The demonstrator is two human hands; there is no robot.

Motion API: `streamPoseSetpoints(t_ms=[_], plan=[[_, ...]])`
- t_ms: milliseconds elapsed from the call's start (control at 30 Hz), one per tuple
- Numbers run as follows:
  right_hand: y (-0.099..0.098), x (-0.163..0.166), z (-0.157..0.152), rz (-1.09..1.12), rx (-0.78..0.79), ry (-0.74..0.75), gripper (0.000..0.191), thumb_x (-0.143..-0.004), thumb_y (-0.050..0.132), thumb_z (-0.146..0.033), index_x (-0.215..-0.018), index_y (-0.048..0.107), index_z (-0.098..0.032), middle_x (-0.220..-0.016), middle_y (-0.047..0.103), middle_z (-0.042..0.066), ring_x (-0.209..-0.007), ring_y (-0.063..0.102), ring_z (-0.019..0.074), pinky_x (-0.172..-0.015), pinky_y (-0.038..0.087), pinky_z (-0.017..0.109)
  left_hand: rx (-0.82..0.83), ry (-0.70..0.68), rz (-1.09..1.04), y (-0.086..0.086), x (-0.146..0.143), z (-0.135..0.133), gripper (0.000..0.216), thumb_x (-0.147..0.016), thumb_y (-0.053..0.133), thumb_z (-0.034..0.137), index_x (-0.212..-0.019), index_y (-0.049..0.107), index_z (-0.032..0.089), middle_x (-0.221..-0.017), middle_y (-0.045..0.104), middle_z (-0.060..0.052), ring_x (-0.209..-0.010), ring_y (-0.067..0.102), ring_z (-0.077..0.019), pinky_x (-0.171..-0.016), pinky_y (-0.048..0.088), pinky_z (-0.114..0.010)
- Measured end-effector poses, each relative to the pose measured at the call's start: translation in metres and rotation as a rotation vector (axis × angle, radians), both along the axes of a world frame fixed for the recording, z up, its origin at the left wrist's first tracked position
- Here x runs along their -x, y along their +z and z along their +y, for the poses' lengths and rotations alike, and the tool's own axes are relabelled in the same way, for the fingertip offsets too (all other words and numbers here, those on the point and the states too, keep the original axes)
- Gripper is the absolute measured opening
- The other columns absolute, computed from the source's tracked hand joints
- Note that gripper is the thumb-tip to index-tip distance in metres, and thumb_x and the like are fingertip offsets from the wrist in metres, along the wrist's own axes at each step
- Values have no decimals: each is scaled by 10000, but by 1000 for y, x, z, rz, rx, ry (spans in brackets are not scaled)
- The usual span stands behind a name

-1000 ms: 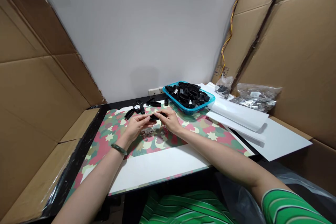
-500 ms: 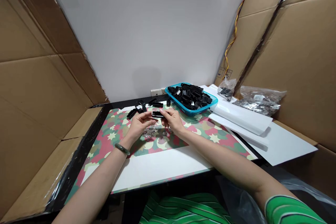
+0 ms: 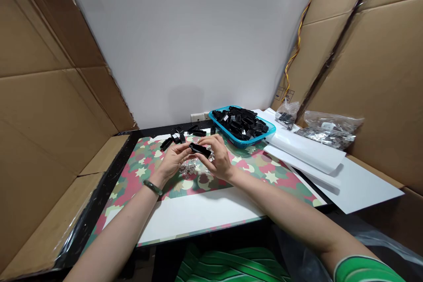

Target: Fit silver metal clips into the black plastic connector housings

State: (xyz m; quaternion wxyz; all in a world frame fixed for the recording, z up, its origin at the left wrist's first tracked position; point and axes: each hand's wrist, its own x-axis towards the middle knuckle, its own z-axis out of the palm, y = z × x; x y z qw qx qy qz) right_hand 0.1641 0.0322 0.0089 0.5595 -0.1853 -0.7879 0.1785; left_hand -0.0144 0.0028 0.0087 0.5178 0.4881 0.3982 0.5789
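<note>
Both hands meet above the star-patterned mat (image 3: 264, 172). My left hand (image 3: 173, 161) and my right hand (image 3: 216, 158) each pinch one end of a small black plastic connector (image 3: 200, 149), held tilted just above the mat. A little heap of tiny silvery metal parts (image 3: 187, 167) lies on the mat directly under the hands. A green bangle (image 3: 152, 187) is on my left wrist.
A blue basket (image 3: 264, 134) full of black connectors stands at the back right. Several loose black connectors (image 3: 180, 135) lie behind the hands. White sheets (image 3: 330, 172) and two clear bags of parts (image 3: 330, 128) lie to the right. Cardboard walls (image 3: 49, 110) close in both sides.
The hands have lifted and turned the black connector, so it now sits tilted between the fingertips. The view has shifted slightly.
</note>
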Motion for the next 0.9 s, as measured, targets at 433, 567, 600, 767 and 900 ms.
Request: streamPoseSetpoints(t_ms=[433,567,600,767,900], plan=[[-5,-1,4,-168,-237,-20,151,-905,576,-225,-1031,655,-248,-1061,743,54,-1077,603,272,-932,413,444,-9,-67,17,1,1,-3,385,-660,854,438,-958,795,203,-1016,761,-108,-905,699,-244,-781,565,-352],[-4,0,5,-163,-353,-70,148,-924,562,-214,-1047,644,-221,-1027,747,53,-1032,617,251,-905,423,416,-21,-35,20,4,0,-4,388,-642,866,434,-933,800,186,-961,770,-97,-843,688,-216,-781,553,-341],[-4,0,5,-156,-379,-80,150,-927,560,-208,-1054,639,-218,-1022,747,51,-1021,619,245,-900,423,410,-25,-30,23,4,0,-5,384,-645,866,431,-931,801,183,-952,771,-96,-833,685,-210,-785,550,-341],[-2,0,3,-122,-434,-114,171,-930,565,-198,-1094,612,-217,-993,744,38,-989,619,229,-883,417,389,-38,-15,34,4,1,-5,349,-653,865,405,-910,805,177,-937,773,-94,-832,675,-204,-793,546,-339],[0,1,1,-154,-415,-140,147,-950,540,-225,-1078,611,-215,-936,739,39,-958,628,227,-880,403,390,-56,-19,36,2,2,-3,327,-672,854,393,-915,806,180,-939,773,-91,-818,670,-198,-767,547,-329]])
